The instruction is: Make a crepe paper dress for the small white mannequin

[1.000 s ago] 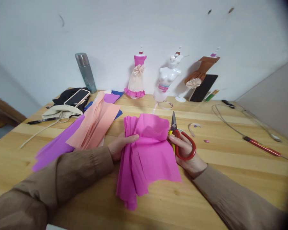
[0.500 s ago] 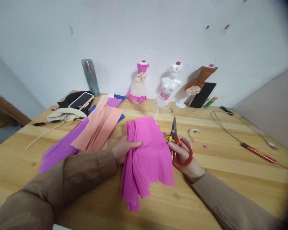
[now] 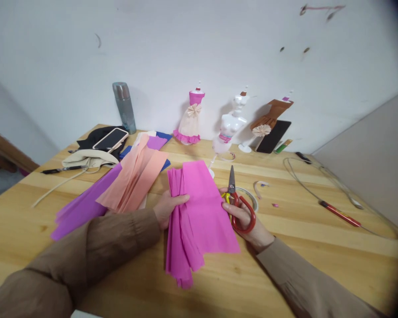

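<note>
My left hand [image 3: 169, 206] is closed on a bunch of bright pink crepe paper [image 3: 207, 212], thumb on top of the folded strips at its left side. The sheet's right part spreads out flat from there. At its right edge, my right hand [image 3: 248, 221] grips scissors [image 3: 235, 198] with red and yellow handles, blades together and pointing up and away. Fingertips of that hand meet the paper's edge; whether they also pinch it I cannot tell. Behind the right hand lies a tape roll [image 3: 254, 198], partly hidden.
Purple paper [image 3: 82, 203] and peach paper [image 3: 129, 181] lie at left, near a phone [image 3: 111, 139] and a flask [image 3: 125, 108]. Along the wall stand a pink-dressed mannequin [image 3: 189, 121], a white mannequin [image 3: 230, 123] and a brown-dressed one [image 3: 272, 112]. At right is a red-handled corded tool [image 3: 340, 213].
The view has shifted slightly, so things at the right appear further left. Both hands, the pink paper and the scissors sit a little further left; the sheet's right part looks flatter.
</note>
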`<state>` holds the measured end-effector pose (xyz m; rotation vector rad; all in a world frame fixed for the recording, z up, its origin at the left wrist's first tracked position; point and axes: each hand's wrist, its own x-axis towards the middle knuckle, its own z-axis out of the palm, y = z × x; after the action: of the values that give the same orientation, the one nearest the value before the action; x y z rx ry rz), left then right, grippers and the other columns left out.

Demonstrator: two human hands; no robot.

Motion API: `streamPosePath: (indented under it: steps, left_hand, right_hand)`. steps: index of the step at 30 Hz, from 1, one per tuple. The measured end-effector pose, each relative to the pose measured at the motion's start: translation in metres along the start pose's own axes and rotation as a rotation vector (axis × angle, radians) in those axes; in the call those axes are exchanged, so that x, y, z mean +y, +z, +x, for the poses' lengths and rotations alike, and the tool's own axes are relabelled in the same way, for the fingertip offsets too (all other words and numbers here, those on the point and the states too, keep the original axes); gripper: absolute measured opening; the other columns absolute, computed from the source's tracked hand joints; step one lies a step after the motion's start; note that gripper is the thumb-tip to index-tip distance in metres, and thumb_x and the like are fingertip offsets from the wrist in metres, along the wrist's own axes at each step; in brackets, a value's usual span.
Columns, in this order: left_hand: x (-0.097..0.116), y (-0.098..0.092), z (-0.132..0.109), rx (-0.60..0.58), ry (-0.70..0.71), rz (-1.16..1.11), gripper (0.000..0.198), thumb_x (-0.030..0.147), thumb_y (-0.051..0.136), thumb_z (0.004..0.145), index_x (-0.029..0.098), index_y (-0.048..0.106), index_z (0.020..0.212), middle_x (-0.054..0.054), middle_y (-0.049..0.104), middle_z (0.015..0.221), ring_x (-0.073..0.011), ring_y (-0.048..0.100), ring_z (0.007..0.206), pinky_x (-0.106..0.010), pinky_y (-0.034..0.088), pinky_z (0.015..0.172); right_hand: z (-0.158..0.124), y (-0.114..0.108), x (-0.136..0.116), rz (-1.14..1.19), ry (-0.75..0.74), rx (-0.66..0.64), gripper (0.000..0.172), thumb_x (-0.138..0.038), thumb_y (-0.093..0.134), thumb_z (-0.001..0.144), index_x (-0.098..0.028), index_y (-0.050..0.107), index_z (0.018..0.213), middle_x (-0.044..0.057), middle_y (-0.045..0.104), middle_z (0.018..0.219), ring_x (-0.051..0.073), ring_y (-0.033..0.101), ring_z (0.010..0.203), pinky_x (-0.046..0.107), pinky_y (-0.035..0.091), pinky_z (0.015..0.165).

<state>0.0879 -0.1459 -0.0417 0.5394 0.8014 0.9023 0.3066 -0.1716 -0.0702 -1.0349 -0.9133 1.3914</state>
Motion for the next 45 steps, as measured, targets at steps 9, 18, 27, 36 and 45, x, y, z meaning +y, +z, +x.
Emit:
streamPosePath:
  steps: [9,18,27,36,45]
  left_hand:
    - [-0.003,-0.006,0.004,-0.033,0.009,0.031,0.050,0.022,0.090,0.053,0.009,0.070,0.097,-0.013,0.074,0.090,-0.0287,0.071,0.087,-0.045,0.053,0.088]
    - [-0.003,-0.003,0.003,-0.334,0.010,0.097,0.055,0.025,0.086,0.062,0.010,0.070,0.113,-0.018,0.072,0.108,-0.0331,0.067,0.104,-0.047,0.050,0.096]
    - [0.003,0.001,-0.001,-0.363,-0.025,0.120,0.057,0.033,0.083,0.068,0.010,0.067,0.118,-0.018,0.073,0.105,-0.0335,0.068,0.102,-0.048,0.051,0.094]
    - [0.003,0.008,-0.005,-0.329,0.029,0.107,0.053,0.033,0.081,0.072,0.011,0.067,0.118,-0.018,0.073,0.109,-0.0342,0.068,0.103,-0.048,0.051,0.094]
    - [0.005,0.016,-0.008,-0.427,0.054,0.171,0.049,0.026,0.077,0.076,0.013,0.068,0.122,-0.018,0.069,0.118,-0.0347,0.064,0.112,-0.048,0.049,0.098]
  right_hand:
    - [-0.004,0.006,-0.003,-0.034,-0.011,-0.029,0.038,-0.039,0.082,0.068,-0.028,0.066,0.101,0.001,0.073,0.095,0.024,0.068,0.085,0.034,0.052,0.071]
    - [0.005,0.005,0.000,0.079,0.003,0.005,0.030,-0.038,0.082,0.069,-0.028,0.070,0.095,0.002,0.073,0.091,0.027,0.070,0.085,0.037,0.055,0.071]
    - [0.000,0.007,-0.004,0.051,0.061,0.011,0.047,-0.031,0.089,0.059,-0.026,0.063,0.097,-0.003,0.067,0.078,0.015,0.062,0.062,0.027,0.051,0.057]
    - [-0.001,0.008,-0.005,0.001,0.051,0.002,0.046,-0.032,0.087,0.061,-0.028,0.061,0.099,-0.004,0.065,0.076,0.016,0.059,0.059,0.029,0.047,0.054]
    - [-0.002,0.010,-0.007,0.007,0.073,-0.007,0.050,-0.032,0.089,0.058,-0.027,0.060,0.098,-0.003,0.064,0.082,0.015,0.058,0.060,0.029,0.047,0.055]
